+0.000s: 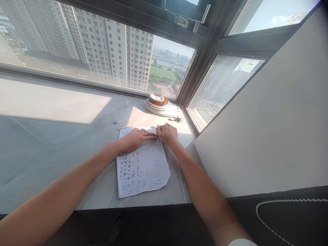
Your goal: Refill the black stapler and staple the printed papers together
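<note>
A white sheet of paper (pixel 147 171), covered in handwriting and rows of short dark dashes, lies on the grey sill. Its lower right corner is cut off or folded. My left hand (pixel 135 138) rests on the upper part of the paper, palm down, with its fingers stretched toward the right. At the upper right edge of the sheet, my right hand (pixel 167 134) is closed, with thumb and fingers pinched together close to the left fingertips. A small dark bit shows between the hands, but I cannot make out what it is.
Behind the paper stands a stack of round dishes or lids (pixel 159 107), with a small tangle of keys or trinkets (pixel 175 119) before it. Two tiny pieces (pixel 115 122) lie further left. A white wall (pixel 261 119) slants up on the right; a window frame (pixel 188 85) bounds the sill.
</note>
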{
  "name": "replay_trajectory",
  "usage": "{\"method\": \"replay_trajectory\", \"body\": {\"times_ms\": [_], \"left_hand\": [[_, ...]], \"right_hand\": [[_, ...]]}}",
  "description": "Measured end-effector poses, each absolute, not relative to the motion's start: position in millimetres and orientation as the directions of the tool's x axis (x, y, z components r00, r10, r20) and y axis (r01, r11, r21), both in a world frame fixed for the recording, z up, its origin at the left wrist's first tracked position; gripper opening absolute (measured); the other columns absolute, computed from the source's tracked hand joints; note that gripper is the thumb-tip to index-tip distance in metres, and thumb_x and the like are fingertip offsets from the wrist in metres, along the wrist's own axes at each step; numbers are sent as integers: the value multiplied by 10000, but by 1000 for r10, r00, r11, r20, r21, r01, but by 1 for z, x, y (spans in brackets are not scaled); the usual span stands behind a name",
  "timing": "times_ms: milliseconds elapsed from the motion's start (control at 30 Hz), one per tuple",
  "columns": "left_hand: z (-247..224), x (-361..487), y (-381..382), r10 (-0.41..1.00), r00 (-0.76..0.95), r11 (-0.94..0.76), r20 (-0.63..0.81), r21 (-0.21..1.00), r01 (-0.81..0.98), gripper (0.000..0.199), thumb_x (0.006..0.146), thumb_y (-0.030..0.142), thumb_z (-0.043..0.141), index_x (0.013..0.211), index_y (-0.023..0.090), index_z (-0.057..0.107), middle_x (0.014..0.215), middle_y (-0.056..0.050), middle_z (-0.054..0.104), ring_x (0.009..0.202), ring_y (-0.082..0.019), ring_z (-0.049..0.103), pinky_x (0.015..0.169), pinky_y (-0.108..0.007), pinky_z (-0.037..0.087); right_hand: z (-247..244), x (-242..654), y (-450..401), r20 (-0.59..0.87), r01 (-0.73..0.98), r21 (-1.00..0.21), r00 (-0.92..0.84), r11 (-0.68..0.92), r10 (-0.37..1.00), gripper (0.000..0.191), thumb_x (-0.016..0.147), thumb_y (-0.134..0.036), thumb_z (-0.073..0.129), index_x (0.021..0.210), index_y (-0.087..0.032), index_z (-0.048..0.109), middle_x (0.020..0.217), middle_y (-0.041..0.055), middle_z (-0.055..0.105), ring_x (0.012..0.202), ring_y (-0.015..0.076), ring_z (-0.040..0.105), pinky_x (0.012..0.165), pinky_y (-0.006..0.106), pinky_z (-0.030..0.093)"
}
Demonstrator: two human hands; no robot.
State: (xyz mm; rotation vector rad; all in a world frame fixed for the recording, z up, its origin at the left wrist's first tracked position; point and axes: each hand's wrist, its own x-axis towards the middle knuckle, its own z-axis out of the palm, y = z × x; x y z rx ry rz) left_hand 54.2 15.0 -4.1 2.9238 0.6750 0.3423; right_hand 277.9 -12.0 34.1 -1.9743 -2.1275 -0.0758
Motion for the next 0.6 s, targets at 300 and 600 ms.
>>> {"method": "replay_trajectory", "body": {"times_ms": [300, 600], "left_hand": [[-4, 55, 14, 448, 872, -892, 195, 164, 422, 842, 888, -39, 420, 1568, 456, 447, 1633, 29, 476, 1389, -270, 500, 1112, -476, 315], [-5, 55, 14, 449, 868, -892, 210, 159, 423, 784, 909, -22, 431, 1543, 433, 494, 1629, -17, 473, 1383, -277, 512, 1124, -485, 315]], "right_hand": [[34, 276, -12, 207, 991, -110, -48, 72, 977, 560, 1081, -400, 340, 943, -195, 843, 921, 104, 728, 843, 213, 652, 700, 287, 373], [34, 275, -12, 209, 991, -115, -37, 62, 977, 536, 1073, -390, 357, 967, -191, 843, 935, 109, 735, 854, 214, 657, 718, 285, 388]]}}
